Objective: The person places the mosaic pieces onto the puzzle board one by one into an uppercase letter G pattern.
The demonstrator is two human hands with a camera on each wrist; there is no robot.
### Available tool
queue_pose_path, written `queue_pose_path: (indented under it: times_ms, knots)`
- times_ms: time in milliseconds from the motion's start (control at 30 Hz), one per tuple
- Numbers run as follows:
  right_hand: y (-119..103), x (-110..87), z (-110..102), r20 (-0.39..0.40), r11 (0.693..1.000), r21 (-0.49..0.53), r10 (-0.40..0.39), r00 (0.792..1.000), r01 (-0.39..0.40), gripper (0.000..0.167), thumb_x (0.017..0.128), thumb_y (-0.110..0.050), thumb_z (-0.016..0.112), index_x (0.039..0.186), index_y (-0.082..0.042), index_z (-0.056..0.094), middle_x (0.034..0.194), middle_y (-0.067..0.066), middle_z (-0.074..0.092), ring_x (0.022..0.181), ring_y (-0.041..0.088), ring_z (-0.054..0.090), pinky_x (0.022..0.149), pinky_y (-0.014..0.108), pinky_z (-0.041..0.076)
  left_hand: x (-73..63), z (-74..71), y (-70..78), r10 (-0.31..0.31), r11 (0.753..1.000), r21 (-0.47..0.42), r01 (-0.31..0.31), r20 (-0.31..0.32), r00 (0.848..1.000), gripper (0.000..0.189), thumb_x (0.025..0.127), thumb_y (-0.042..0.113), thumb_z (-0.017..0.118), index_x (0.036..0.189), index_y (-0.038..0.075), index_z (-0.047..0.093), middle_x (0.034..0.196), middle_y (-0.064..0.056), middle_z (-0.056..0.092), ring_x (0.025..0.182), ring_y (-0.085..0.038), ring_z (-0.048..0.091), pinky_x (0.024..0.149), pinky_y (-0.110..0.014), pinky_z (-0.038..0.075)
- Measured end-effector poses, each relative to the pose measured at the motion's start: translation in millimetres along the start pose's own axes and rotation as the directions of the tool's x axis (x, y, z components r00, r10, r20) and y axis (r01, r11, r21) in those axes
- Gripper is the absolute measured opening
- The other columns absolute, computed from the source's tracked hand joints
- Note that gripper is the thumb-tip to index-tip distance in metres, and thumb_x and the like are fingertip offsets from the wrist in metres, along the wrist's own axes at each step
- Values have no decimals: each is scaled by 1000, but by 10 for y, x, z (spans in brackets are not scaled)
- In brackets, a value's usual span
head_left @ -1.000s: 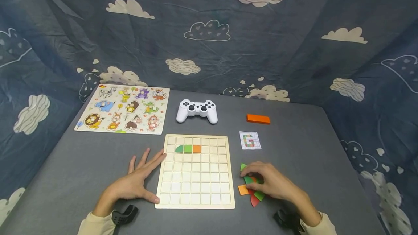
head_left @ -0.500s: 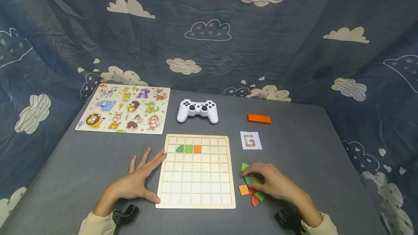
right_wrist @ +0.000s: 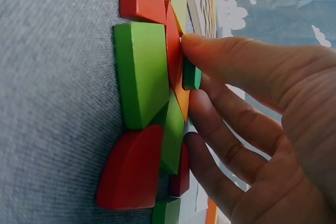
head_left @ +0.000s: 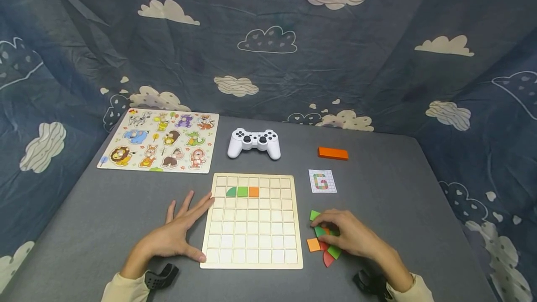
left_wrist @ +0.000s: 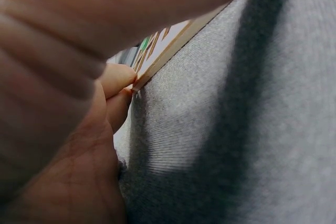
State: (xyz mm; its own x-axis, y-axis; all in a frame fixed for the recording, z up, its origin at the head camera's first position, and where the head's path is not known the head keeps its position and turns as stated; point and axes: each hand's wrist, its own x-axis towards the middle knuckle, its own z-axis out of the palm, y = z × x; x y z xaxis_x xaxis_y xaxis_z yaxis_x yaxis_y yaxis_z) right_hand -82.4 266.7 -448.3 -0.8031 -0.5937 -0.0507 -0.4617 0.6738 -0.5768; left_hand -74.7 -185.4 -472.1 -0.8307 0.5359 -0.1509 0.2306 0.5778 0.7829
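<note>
My left hand (head_left: 174, 236) lies spread at the left side of a wooden grid board (head_left: 253, 265). Its thumb and fingertips touch the board's edge. In the board's second row sit a dark green quarter-circle piece (head_left: 231, 192), a light green square (head_left: 242, 192) and an orange square (head_left: 253, 192). Over a pile of coloured pieces right of the board, my right hand (head_left: 350, 233) pinches a dark green piece (right_wrist: 191, 74) between thumb and fingers. Around it lie a light green block (right_wrist: 142, 69), a red quarter-circle piece (right_wrist: 131, 169) and an orange square (head_left: 313, 245); the hand hides part of the pile.
Behind the pile lies a small card (head_left: 322, 181) printed with a coloured G on a grid. Farther back are an orange bar (head_left: 333, 153), a white game controller (head_left: 253, 143) and an animal puzzle board (head_left: 159, 140). A cloud-patterned cloth (head_left: 268, 73) hangs behind the grey table.
</note>
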Motion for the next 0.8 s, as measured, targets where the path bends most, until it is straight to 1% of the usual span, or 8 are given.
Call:
queue_pose_path:
  times_ms: [267, 400, 567, 800]
  knots:
    - [1, 56, 16, -44, 999, 0, -49, 998, 50, 25, 83, -11, 81, 106, -16, 75, 98, -9, 71, 83, 7, 58, 75, 27, 53, -4, -2, 11, 10, 1000, -9, -10, -2, 1000, 131, 57, 49, 92, 161, 13, 21, 169, -13, 9, 150, -49, -19, 105, -70, -24]
    - [-27, 122, 7, -58, 997, -17, -81, 995, 80, 21, 84, -11, 80, 104, -17, 75, 101, -9, 72, 86, 8, 61, 78, 31, 55, -3, 2, 5, 11, 1000, -8, -12, -4, 1000, 131, 57, 49, 92, 161, 13, 21, 169, -12, 9, 150, -49, -19, 105, -70, -24]
    - [-72, 263, -29, -43, 996, -31, -83, 996, 82, 20, 85, -13, 80, 103, -17, 75, 101, -9, 73, 88, 7, 64, 80, 34, 56, 4, 8, -10, 2, 1000, 10, -2, -9, 1000, 132, 56, 51, 92, 161, 14, 21, 169, -12, 10, 150, -50, -17, 105, -72, -22]
    - [-146, 480, -82, -39, 995, -45, -89, 995, 88, 17, 86, -14, 79, 102, -15, 74, 98, -9, 72, 85, 11, 64, 80, 35, 57, 10, 1, -16, 8, 1000, 8, -8, -6, 1000, 132, 57, 50, 92, 162, 15, 20, 169, -12, 10, 150, -50, -17, 105, -73, -22]
